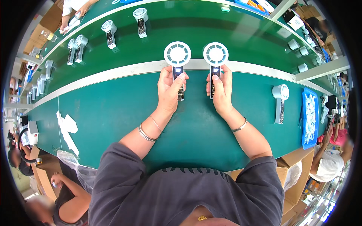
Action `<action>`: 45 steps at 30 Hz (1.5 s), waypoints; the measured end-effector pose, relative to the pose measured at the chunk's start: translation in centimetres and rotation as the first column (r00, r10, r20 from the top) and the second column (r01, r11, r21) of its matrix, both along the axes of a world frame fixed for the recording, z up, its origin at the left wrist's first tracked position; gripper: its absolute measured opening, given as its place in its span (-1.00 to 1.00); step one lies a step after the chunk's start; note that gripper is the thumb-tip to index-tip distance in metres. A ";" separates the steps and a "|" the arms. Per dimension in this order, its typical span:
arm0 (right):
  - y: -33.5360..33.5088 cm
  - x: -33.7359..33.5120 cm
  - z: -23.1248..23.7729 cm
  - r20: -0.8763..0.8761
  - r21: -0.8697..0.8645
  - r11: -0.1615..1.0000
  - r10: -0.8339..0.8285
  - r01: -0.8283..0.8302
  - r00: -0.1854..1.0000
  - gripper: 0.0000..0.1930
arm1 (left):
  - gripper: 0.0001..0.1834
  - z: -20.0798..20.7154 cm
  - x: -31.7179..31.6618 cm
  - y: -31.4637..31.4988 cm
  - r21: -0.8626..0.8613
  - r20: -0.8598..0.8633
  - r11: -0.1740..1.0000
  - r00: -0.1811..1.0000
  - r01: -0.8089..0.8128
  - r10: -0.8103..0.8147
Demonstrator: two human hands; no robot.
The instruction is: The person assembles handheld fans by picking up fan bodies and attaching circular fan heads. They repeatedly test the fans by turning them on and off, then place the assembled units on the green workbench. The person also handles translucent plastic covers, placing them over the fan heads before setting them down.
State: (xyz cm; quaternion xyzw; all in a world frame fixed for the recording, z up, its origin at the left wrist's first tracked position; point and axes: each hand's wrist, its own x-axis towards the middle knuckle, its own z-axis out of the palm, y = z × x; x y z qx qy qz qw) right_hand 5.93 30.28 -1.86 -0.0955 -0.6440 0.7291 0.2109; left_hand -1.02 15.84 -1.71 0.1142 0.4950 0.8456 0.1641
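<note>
In each hand I hold a small white handheld fan by its handle, its round slotted head up and away from me. My left hand (169, 86) is closed around the left fan (177, 54), thumb pressed on the dark circuit board in the handle's front. The right fan (216, 54) is gripped the same way by my right hand (222, 88). A small light glows on each board near the thumb. Both fan heads overlap the pale rail (196, 64) at the green table's (200, 124) far edge. Another fan (280, 101) with exposed board lies to my right.
Several similar fans, among them one fan (141, 22), lie on the green belt (211, 22) beyond the rail. A blue tray (310, 116) of white parts stands at the right. At left lie a white cloth (68, 130) and a white device (32, 132). Co-workers sit around.
</note>
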 end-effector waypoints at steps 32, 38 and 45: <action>0.7 0.4 0.2 0.010 -0.029 1.000 -0.009 0.009 1.000 -0.57 | -0.71 0.1 0.2 0.6 -0.051 -0.007 0.999 1.000 -0.008 0.008; 0.8 0.7 0.2 0.028 -0.007 1.000 -0.024 0.024 0.999 -0.58 | -0.62 0.2 0.4 0.8 -0.028 0.028 1.000 1.000 -0.009 0.010; 0.9 0.6 -0.2 0.020 -0.011 1.000 -0.018 0.018 1.000 -0.58 | -0.61 0.2 0.4 0.9 -0.041 0.042 0.999 0.999 -0.013 0.015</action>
